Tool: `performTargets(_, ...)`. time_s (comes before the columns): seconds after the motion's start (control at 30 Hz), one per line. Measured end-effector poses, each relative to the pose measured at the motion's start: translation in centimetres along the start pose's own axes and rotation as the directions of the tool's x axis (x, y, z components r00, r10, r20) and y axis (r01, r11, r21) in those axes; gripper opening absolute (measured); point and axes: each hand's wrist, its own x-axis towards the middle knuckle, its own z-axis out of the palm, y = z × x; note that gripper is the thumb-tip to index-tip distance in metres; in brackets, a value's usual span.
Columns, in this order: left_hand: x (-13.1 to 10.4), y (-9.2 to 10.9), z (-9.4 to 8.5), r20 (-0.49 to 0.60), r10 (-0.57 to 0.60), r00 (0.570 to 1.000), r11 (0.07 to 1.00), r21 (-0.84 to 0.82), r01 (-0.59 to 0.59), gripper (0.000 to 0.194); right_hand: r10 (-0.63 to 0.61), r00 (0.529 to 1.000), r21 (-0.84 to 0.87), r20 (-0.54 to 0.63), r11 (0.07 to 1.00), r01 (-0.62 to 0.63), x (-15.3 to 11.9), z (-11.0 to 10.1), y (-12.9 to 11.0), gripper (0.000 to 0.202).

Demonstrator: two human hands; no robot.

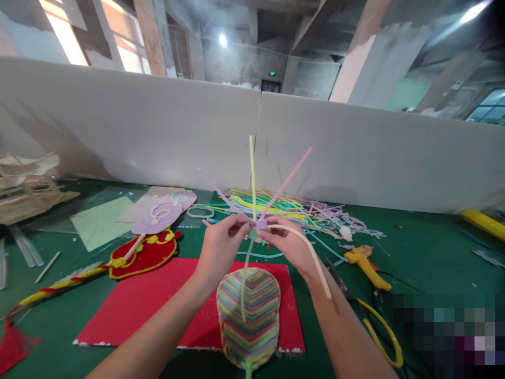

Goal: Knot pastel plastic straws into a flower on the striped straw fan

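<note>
Between my two hands is a cluster of coloured pipe cleaners, their coiled ends gathered at a small purple coil (261,225). A yellow pipe cleaner (252,176) and a pink pipe cleaner (287,182) point up, a lilac one (221,190) slants up left. A cream one (311,251) bends over my right wrist, while a green one (245,284) hangs down. My left hand (225,239) pinches the cluster from the left; my right hand (286,242) pinches it from the right. Below lies a striped leaf-shaped fan (249,316) made of pipe cleaners.
A red board (169,305) lies under the fan. Behind my hands is a pile of pipe cleaners (272,205). Scissors (381,326) and a yellow glue gun (369,267) lie right. Leftward are a red-and-yellow fan (144,252) and purple one (161,216). A white partition (138,121) stands behind.
</note>
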Motion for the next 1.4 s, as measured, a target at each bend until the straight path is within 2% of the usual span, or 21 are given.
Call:
performTargets(0.23, -0.1, -0.1, 0.2, -0.023, 0.030, 0.999, 0.999, 0.016, -0.030, 0.016, -0.013, 0.997, 0.075, -0.073, 0.997, 0.018, 0.1, 0.8, 0.2, 0.019)
performTargets(0.4, 0.0, -0.3, 0.4, -0.067, -0.071, 0.995, 0.996, -0.064, 0.066, 0.019, -0.058, 0.993, 0.137, -0.106, 0.988, 0.073, 0.2, 1.9, 0.6, 0.016)
performTargets(0.47, -0.1, -0.5, 0.5, -0.079, -0.069, 0.994, 0.997, -0.043, 0.066, 0.020, -0.077, 0.989, 0.153, -0.125, 0.984, 0.096, 0.2, 2.3, 0.9, 0.017)
performTargets(0.57, -0.3, -0.6, 0.5, -0.079, 0.018, 0.997, 0.995, 0.097, -0.011, 0.021, -0.098, 0.981, 0.148, -0.165, 0.981, 0.123, 0.4, 2.7, 1.3, 0.019)
performTargets(0.67, -0.5, -0.4, 0.4, -0.049, 0.126, 0.991, 0.964, 0.242, -0.110, 0.021, -0.105, 0.977, 0.146, -0.187, 0.980, 0.134, 0.4, 2.8, 1.4, 0.019)
performTargets(0.77, -0.6, -0.2, 0.4, -0.066, 0.199, 0.978, 0.929, 0.330, -0.167, 0.017, -0.108, 0.974, 0.138, -0.197, 0.981, 0.137, 0.3, 2.8, 1.4, 0.018)
performTargets(0.83, -0.7, -0.1, 0.4, -0.076, 0.198, 0.977, 0.924, 0.347, -0.160, 0.016, -0.106, 0.976, 0.141, -0.188, 0.981, 0.134, 0.2, 2.9, 1.3, 0.019)
performTargets(1.0, -0.8, -0.1, 0.4, 0.033, 0.080, 0.996, 0.948, 0.305, -0.086, 0.020, -0.074, 0.986, 0.160, -0.149, 0.982, 0.098, 0.0, 3.1, 1.1, 0.021)
performTargets(1.27, -0.7, -0.5, 0.4, 0.046, 0.069, 0.997, 0.935, 0.344, -0.081, 0.022, -0.020, 0.992, 0.160, -0.121, 0.986, 0.040, 0.0, 2.5, 0.7, 0.023)
performTargets(1.4, -0.7, -0.6, 0.3, 0.071, 0.107, 0.992, 0.918, 0.376, -0.126, 0.019, -0.010, 0.997, 0.158, -0.076, 0.987, 0.022, 0.1, 1.9, 0.6, 0.023)
